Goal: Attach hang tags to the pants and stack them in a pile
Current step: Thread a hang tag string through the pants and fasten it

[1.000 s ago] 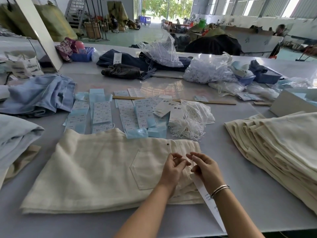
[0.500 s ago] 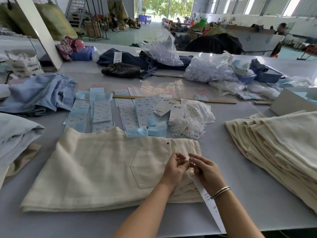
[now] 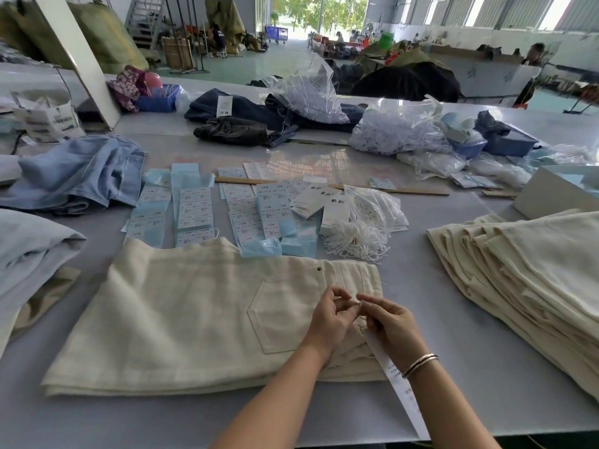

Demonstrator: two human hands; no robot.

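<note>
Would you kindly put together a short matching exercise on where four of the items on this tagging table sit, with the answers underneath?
Things:
1. folded cream pants
2. cream pants pile
3. light blue jeans
4. white string bundle

Places:
A. far left of the table
B. right side of the table
C. just beyond the waistband of the pants being tagged
D. directly under both hands

Pairs: 1-D, 2-B, 3-A, 4-C
</note>
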